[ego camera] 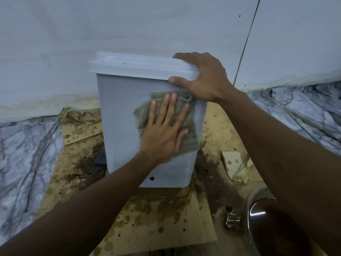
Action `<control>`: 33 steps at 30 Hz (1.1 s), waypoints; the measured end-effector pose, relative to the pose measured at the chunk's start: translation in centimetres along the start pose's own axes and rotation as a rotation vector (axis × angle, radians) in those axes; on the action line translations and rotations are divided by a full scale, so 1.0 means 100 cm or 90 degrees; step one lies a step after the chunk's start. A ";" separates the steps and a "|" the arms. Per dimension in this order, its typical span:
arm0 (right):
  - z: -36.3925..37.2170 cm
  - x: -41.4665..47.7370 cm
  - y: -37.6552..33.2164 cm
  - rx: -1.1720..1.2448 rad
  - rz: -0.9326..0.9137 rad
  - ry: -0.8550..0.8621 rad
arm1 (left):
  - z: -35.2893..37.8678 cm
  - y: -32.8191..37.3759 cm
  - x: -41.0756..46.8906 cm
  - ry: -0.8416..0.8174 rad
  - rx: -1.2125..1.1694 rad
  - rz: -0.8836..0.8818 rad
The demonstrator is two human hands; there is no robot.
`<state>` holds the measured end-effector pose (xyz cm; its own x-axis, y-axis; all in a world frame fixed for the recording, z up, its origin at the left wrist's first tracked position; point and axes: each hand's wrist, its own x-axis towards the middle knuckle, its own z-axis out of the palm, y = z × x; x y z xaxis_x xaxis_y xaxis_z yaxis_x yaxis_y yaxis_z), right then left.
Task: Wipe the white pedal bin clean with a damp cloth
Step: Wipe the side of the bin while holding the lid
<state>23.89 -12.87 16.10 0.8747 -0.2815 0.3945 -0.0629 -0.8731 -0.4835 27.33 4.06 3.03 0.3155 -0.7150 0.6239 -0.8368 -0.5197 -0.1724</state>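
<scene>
While the cloth (192, 143) is pressed flat against the front face of the white pedal bin (120, 117) by the left hand (162, 133), fingers straight and spread and nothing gripped, even pressure is best applied. Strokes are best overlapped downward so that the dark spot (151, 178) near the bottom edge is reached. The bin is stood mid-frame on stained cardboard (156, 218), close to a white wall. At its upper right, the corner of the lid (138, 66) is clasped by the right hand (204, 78), fingers laid on top and thumb hooked under the rim. By that hold the bin is judged to be steadied against tipping back.

Whether the cloth is damp cannot be told. A dark part (100, 159) at the bin's lower left may be the pedal, but it is mostly hidden. The bin's back is not seen. At the lower right, a shiny metal vessel (258, 213) is cut off by the frame and covered by the right forearm. A small glinting object (232, 218) beside it cannot be identified.
</scene>
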 end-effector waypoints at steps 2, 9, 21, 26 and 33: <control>0.000 0.000 -0.001 0.000 0.003 -0.001 | 0.010 0.018 -0.014 -0.029 -0.016 0.042; -0.002 -0.004 0.001 0.012 -0.005 0.004 | 0.030 0.008 -0.112 -0.154 0.021 0.356; 0.002 0.002 -0.002 0.017 0.006 0.007 | 0.003 -0.013 -0.033 -0.026 0.031 0.017; 0.004 0.003 0.000 0.021 0.013 0.010 | 0.024 -0.001 -0.095 -0.134 0.011 0.261; 0.001 0.002 -0.001 0.021 0.011 0.001 | 0.001 -0.072 -0.093 -0.101 0.050 0.156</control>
<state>24.09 -12.84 16.15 0.8728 -0.2965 0.3876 -0.0618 -0.8550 -0.5150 30.47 14.45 -1.60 0.1803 -0.8843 0.4307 -0.8615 -0.3533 -0.3648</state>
